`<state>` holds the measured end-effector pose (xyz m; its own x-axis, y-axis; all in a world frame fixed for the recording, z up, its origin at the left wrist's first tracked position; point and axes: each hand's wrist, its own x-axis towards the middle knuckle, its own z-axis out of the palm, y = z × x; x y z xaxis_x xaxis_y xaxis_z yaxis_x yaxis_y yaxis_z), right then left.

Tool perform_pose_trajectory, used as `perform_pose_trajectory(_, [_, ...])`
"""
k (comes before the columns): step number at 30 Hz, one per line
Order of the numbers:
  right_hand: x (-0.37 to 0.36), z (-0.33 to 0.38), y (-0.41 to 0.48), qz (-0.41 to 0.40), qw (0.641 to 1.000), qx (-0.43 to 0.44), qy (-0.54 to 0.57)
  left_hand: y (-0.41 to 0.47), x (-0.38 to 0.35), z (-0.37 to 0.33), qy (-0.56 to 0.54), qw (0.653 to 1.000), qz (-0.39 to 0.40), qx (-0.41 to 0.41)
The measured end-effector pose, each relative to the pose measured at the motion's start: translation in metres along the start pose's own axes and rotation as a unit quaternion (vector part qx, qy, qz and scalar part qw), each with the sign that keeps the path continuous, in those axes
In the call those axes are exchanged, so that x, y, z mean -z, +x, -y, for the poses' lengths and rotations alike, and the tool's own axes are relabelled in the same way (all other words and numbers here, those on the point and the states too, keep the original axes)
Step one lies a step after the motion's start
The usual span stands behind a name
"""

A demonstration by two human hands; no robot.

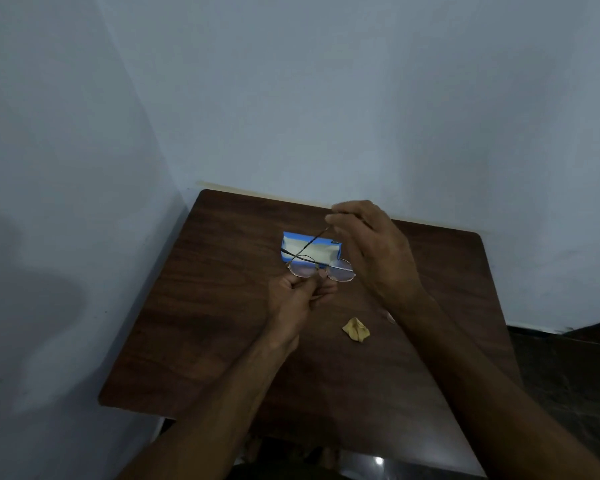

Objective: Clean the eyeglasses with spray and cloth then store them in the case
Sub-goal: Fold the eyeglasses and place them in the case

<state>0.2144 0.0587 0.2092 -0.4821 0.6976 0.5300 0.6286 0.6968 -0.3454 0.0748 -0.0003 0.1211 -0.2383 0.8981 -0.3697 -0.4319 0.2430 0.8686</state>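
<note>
Round thin-rimmed eyeglasses (pixel 321 269) hang above the middle of a dark wooden table (pixel 222 323). My left hand (pixel 300 299) pinches them from below at the bridge. My right hand (pixel 371 247) is raised behind them and grips the tip of one temple arm, which crosses over the other. A blue case (pixel 310 249) with a pale lining lies open on the table just behind the glasses. A crumpled yellow cloth (pixel 356 329) lies on the table near my right forearm. I see no spray bottle.
The table stands in a corner, with pale walls at its left (pixel 66 237) and far side. Dark floor (pixel 568 375) shows to the right. A small pale object (pixel 389 317) peeks out beside my right wrist.
</note>
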Motion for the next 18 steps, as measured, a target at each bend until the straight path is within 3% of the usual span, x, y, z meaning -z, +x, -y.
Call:
perform_pose_trajectory(8, [-0.034,-0.022,-0.059,-0.059,0.993,-0.100,0.027,-0.002,0.011,-0.018,-0.067,0.997,0.038,0.026])
perform_pose_trajectory(18, [-0.042,-0.009,-0.080,-0.041,0.993,-0.109,-0.002,-0.002,0.023,-0.018,-0.038,0.995,0.057,0.071])
